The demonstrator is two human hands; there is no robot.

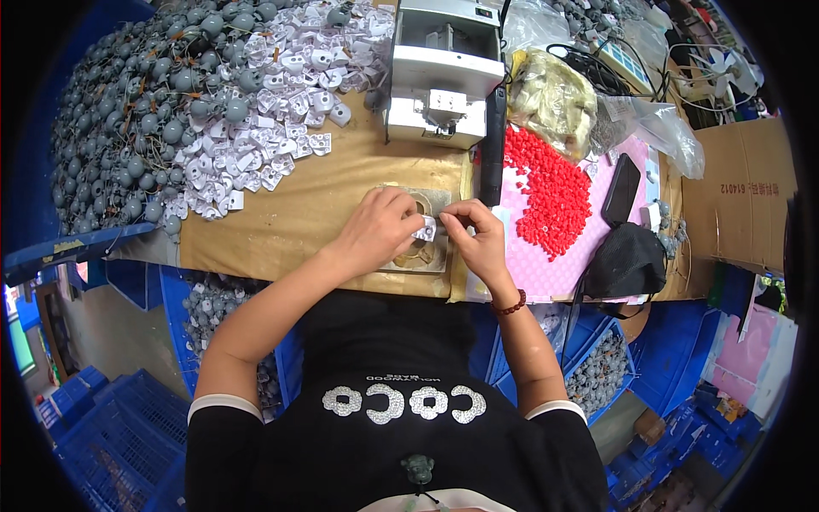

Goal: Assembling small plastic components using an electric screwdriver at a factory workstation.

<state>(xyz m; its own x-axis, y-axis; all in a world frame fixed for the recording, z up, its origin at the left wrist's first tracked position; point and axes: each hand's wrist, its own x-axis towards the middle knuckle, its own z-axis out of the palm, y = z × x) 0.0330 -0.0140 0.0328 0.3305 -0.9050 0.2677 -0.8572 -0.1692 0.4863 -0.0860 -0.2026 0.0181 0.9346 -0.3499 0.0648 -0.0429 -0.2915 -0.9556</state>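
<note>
A small white plastic piece point(426, 228) is pinched at its left side by my left hand point(375, 229), whose fingers are closed. From the right, my right hand point(479, 239) reaches to the piece's upper edge with thumb and forefinger pressed together. Whatever those fingertips hold is too small to make out. Both hands are over a flat metal plate point(437, 258) with a round brass-coloured ring in its middle, partly covered by my fingers and the piece.
Heaped white plastic pieces point(281, 111) and grey round parts with wires point(128, 128) cover the table's left. A grey-white machine point(444, 77) stands behind the plate. To the right lie small red parts point(554, 192), a black phone point(622, 189) and a black pouch point(627, 260).
</note>
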